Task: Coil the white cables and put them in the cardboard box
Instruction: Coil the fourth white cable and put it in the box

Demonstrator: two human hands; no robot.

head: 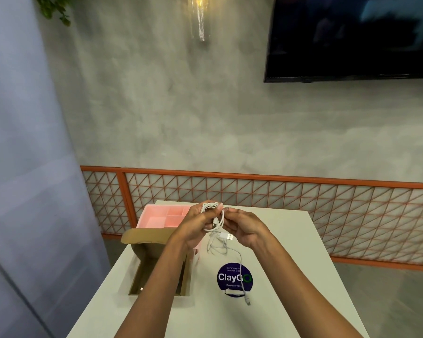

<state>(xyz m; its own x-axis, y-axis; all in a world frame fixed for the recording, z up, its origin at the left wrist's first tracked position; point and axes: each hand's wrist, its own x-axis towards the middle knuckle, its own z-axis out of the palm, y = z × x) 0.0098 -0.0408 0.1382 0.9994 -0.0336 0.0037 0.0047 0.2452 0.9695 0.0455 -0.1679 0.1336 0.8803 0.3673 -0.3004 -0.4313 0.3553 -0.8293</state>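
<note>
My left hand [195, 225] grips a small coil of white cable [215, 217] above the table, with the loops wound round its fingers. My right hand [242, 226] pinches the same coil from the right side. A USB plug [227, 236] sticks out below the coil. A second white cable [239, 267] lies loose on the table under my hands, its end over the round sticker. The open cardboard box [142, 262] stands on the left part of the table, partly hidden by my left forearm.
A pink tray with compartments [156, 215] sits behind the box at the table's far left. A dark round sticker [232, 279] is on the white table [291, 276]. An orange lattice railing [303, 198] runs behind the table.
</note>
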